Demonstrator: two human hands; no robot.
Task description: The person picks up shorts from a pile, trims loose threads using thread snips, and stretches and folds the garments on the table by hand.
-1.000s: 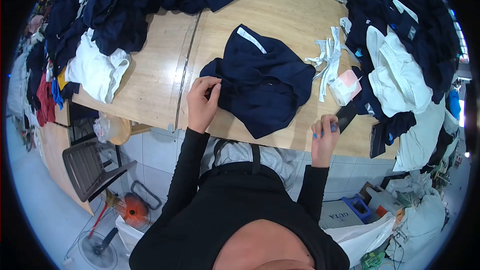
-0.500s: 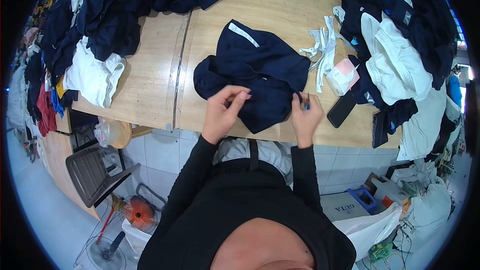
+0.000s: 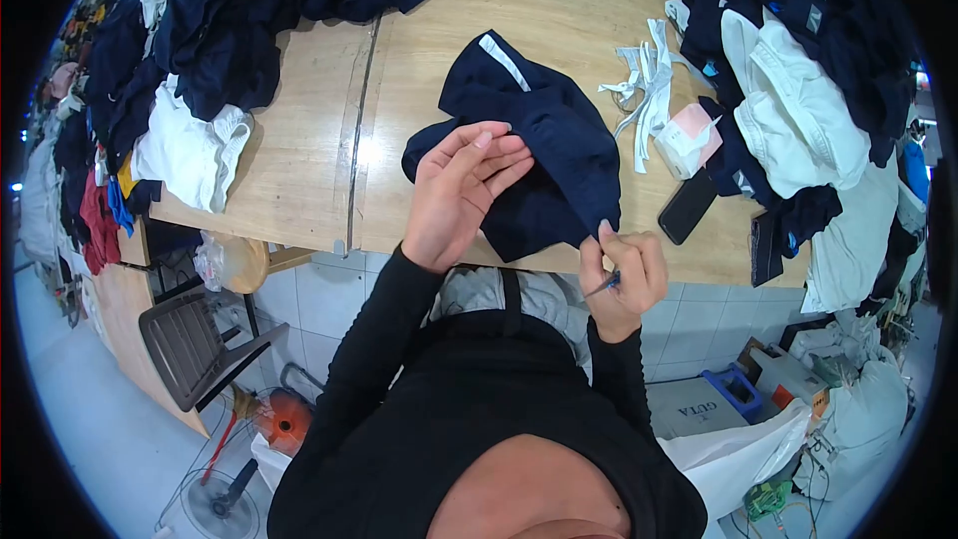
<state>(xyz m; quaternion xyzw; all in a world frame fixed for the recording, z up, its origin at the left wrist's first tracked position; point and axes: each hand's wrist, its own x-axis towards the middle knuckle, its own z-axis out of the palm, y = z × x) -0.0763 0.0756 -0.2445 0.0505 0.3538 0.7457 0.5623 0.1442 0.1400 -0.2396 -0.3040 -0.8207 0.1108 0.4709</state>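
A dark navy garment (image 3: pixel 554 140) with a white stripe lies bunched on the table in front of me. My left hand (image 3: pixel 464 190) is over its near left part, palm turned up and fingers apart, with nothing visible in it. At the garment's near right edge, my right hand (image 3: pixel 629 279) pinches the cloth between thumb and forefinger. That same hand also keeps a small pointed tool with a blue part (image 3: pixel 606 283) in its curled fingers; it looks like thread snips, mostly covered by the fingers.
White fabric strips (image 3: pixel 651 90), a pink and white packet (image 3: pixel 689 140) and a black phone (image 3: pixel 689 208) lie to the right. Heaps of navy clothes (image 3: pixel 215 20) and white garments (image 3: pixel 798 105) flank the wooden table (image 3: pixel 299 140). A chair (image 3: pixel 190 344) stands lower left.
My right hand has drawn the garment's edge toward me, stretching the cloth. My left hand has turned palm up, its fingers spreading and moving slightly away from me.
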